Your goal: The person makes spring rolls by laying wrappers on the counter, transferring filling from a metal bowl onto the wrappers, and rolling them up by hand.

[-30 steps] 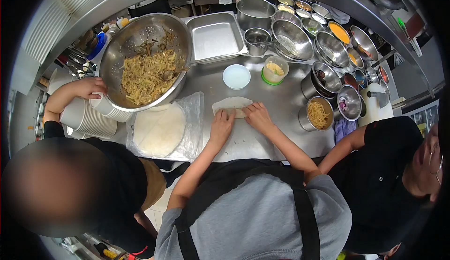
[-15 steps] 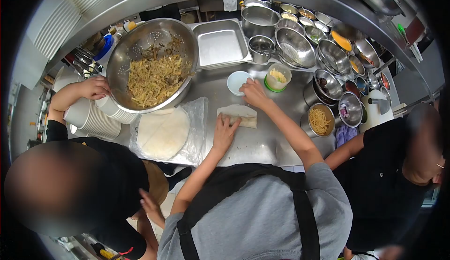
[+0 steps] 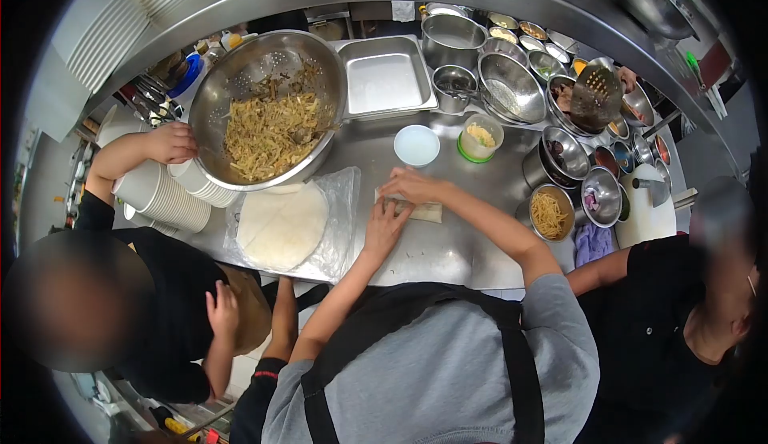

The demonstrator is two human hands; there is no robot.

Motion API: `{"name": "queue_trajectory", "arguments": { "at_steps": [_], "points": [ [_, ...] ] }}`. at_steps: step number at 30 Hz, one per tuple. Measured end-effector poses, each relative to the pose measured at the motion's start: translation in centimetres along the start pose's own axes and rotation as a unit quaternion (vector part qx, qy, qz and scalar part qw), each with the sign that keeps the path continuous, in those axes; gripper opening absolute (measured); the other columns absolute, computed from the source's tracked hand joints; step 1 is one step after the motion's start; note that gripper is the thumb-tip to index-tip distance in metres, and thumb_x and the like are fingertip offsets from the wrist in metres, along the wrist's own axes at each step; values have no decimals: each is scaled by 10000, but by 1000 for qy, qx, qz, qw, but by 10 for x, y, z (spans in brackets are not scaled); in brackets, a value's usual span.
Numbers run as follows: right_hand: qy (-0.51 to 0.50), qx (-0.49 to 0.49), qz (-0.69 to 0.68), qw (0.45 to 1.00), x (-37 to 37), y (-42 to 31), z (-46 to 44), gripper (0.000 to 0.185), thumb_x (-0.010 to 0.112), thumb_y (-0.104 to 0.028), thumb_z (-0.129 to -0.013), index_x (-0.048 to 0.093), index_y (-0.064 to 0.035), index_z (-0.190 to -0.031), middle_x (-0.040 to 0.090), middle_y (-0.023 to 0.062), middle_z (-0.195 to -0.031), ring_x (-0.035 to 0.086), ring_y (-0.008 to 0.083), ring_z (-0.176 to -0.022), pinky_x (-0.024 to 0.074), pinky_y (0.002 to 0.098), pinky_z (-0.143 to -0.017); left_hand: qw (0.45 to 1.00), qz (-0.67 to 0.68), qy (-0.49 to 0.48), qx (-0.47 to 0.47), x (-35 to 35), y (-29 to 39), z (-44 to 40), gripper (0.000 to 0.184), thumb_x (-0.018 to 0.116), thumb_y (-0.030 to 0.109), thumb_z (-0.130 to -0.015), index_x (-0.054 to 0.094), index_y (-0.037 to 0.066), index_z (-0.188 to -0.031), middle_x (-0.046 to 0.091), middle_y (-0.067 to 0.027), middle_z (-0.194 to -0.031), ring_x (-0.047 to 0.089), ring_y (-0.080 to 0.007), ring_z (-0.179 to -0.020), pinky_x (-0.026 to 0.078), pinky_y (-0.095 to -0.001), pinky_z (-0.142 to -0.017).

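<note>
A pale, partly rolled spring roll (image 3: 428, 213) lies on the steel worktop, its right end showing. My left hand (image 3: 386, 230) rests on its left part with fingers spread. Over the far left edge of the wrapper reaches my right hand (image 3: 412, 186), fingers stretched out and touching it; both hands cover that part. Just beyond stands a small white bowl (image 3: 417, 146) of pale liquid. A clear tub (image 3: 483, 134) with yellow bits and a green base is to its right. Left of my hands, a stack of round wrappers (image 3: 282, 228) lies on a plastic bag (image 3: 340, 212).
A large colander (image 3: 210, 144) of shredded filling stands at back left, with a co-worker's hand (image 3: 172, 142) at its rim. Behind is a steel tray (image 3: 388, 76). Metal bowls and a pot of yellow strips (image 3: 550, 214) line the right. Co-workers stand at both sides.
My right hand has moved from the white bowl to the wrapper's far edge. My left hand stays on the roll. A perforated ladle now shows over the bowls at back right.
</note>
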State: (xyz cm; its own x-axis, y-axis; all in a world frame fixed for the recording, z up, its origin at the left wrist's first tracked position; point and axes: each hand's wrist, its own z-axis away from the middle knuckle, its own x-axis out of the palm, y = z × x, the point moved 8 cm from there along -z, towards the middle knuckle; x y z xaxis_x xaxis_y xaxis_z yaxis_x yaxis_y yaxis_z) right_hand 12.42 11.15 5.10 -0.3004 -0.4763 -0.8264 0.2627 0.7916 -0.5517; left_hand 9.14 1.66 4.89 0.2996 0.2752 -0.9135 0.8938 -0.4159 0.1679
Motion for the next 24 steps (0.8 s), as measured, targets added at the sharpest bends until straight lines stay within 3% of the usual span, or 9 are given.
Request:
{"name": "queue_trajectory", "arguments": {
  "at_steps": [2, 5, 8, 11, 14, 17, 24],
  "points": [
    [-60, 4, 78, 995, 4, -6, 9, 340, 610, -62, -762, 648, -132, -1092, 610, 22, -1166, 501, 227, -1044, 392, 346, -881, 1000, 0, 7, 7, -6, 1, -1, 485, 516, 36, -758, 523, 189, -1218, 511, -125, -1118, 460, -355, -1119, 457, -413, -884],
    [-68, -85, 176, 978, 7, 11, 18, 302, 586, -103, -787, 651, -155, -1078, 594, -17, -1185, 489, 215, -1063, 388, 338, -874, 999, 8, 31, -21, -5, -8, -1, 363, 503, 48, -769, 537, 99, -1127, 545, -126, -1067, 503, -341, -1087, 468, -400, -873],
    [-49, -68, 135, 987, 1, 11, 6, 254, 569, -132, -793, 656, -151, -1031, 611, -21, -1113, 491, 200, -1045, 387, 341, -857, 999, 19, 20, -31, -5, -11, -1, 262, 497, 57, -777, 533, 52, -1037, 571, -123, -1013, 540, -332, -1054, 480, -387, -858],
    [-2, -49, 98, 994, 0, -15, 5, 208, 570, -117, -775, 657, -116, -964, 627, -13, -986, 501, 194, -997, 394, 347, -824, 999, 17, 32, -30, -3, -13, -3, 240, 504, 60, -776, 539, 71, -1013, 584, -108, -999, 554, -316, -1048, 498, -372, -835],
    [-16, -40, 201, 979, -13, -14, 10, 199, 618, -105, -729, 659, -97, -924, 619, 11, -899, 511, 200, -939, 402, 364, -793, 999, 8, 24, -31, -2, -15, -3, 238, 511, 75, -780, 551, 90, -1014, 586, -92, -987, 556, -302, -1054, 509, -365, -819],
    [191, 46, 233, 953, -67, -9, 25, 206, 668, -110, -678, 657, -93, -883, 614, 0, -896, 506, 205, -940, 399, 371, -785, 999, -2, 18, -36, -5, -11, -3, 227, 511, 85, -791, 562, 103, -1011, 589, -79, -968, 560, -298, -1047, 514, -361, -812],
    [135, 117, 251, 951, -67, 28, 23, 132, 696, -137, -672, 633, -97, -781, 612, 4, -839, 502, 216, -918, 395, 374, -762, 1000, -1, 24, -19, -4, -12, -4, 221, 505, 95, -806, 565, 104, -1018, 591, -77, -963, 561, -291, -1036, 507, -364, -808]
  ]
}}
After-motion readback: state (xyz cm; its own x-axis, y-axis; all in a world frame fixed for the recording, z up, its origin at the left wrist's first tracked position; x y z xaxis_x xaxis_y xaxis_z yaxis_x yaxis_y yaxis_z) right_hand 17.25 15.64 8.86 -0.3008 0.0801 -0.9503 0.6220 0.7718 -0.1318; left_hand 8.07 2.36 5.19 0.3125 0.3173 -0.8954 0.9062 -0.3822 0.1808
